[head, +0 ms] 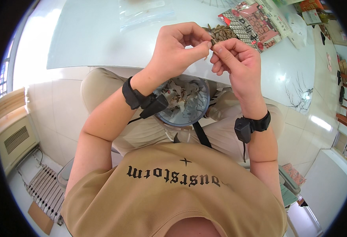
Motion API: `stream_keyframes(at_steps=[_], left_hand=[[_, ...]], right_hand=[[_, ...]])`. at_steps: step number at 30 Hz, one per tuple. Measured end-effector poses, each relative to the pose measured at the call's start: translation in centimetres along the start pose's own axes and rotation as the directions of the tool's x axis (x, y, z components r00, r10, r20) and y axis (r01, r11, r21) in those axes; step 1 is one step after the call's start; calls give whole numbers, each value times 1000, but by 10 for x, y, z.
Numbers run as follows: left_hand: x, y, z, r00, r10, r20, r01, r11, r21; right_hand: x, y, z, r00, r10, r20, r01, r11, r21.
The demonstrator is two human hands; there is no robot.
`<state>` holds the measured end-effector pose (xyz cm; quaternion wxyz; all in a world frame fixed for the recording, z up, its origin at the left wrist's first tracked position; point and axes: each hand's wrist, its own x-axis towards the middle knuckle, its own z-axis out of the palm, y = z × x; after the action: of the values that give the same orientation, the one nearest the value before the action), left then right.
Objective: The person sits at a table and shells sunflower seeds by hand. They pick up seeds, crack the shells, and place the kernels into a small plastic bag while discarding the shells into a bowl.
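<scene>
Above the near edge of the table, my left hand [177, 49] and my right hand [240, 60] meet at the fingertips. A dark sunflower seed [212, 42] is pinched between them, partly covered by the fingers. Under my left thumb shows a small light-brown sliver [205, 58], perhaps a bit of shell. Just beyond the fingertips, a heap of striped sunflower seeds [223, 32] lies on the table [102, 38]. Below my wrists, a round bin [206, 108] with a clear liner stands between my knees, holding crumpled tissues [180, 93] and scraps.
A printed snack bag [262, 26] lies beside the seeds, with more packages [311, 14] behind it. Clear plastic bags [146, 13] rest at the table's far side. Black straps with small devices [154, 105] circle both wrists. A wooden chair [346, 106] stands far right.
</scene>
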<state>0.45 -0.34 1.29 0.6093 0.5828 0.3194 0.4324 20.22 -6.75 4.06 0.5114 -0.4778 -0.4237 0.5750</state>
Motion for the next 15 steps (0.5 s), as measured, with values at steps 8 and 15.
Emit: stream_keyframes(at_steps=[8, 15], left_hand=[[-3, -3, 2, 994, -91, -53, 84, 989, -124], [-1, -1, -1, 995, -88, -41, 88, 996, -12]], right_hand=[[0, 8, 8, 999, 38, -5, -38, 998, 52], [2, 9, 8, 997, 72, -20, -71, 996, 60]])
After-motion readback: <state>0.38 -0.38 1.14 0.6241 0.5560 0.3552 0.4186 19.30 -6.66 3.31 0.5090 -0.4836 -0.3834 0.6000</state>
